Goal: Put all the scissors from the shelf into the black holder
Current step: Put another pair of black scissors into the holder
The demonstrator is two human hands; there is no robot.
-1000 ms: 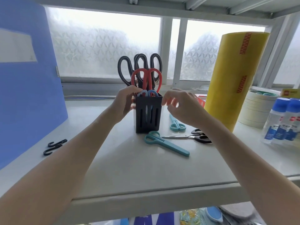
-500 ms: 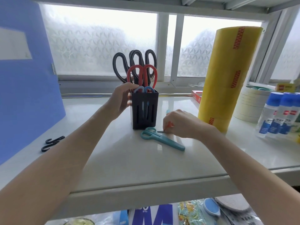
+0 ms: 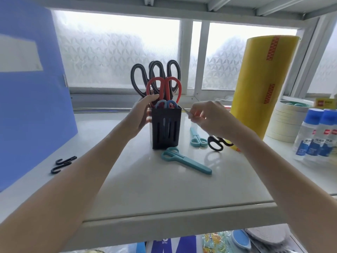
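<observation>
The black holder (image 3: 166, 128) stands mid-shelf with black-handled scissors (image 3: 156, 73), red-handled scissors (image 3: 164, 87) and small blue-handled scissors (image 3: 166, 104) upright in it. My left hand (image 3: 141, 115) grips the holder's left side. My right hand (image 3: 209, 117) is just right of the holder, closed on the blades of black-handled scissors (image 3: 217, 143); the blade tip points at the holder's rim and the handles hang low. One pair of teal scissors (image 3: 184, 160) lies in front of the holder, and a smaller teal pair (image 3: 197, 139) lies to its right.
A tall yellow roll (image 3: 264, 84) stands at the right, with stacked tape rolls (image 3: 286, 121) and glue bottles (image 3: 317, 134) beyond it. A blue folder (image 3: 32, 99) fills the left side, with two black hooks (image 3: 63, 164) beside it. A frosted window (image 3: 118, 52) is behind.
My right hand dropped to the shelf, took the black-handled scissors by the blades and lifted them up beside the holder's rim. My left hand stayed on the holder.
</observation>
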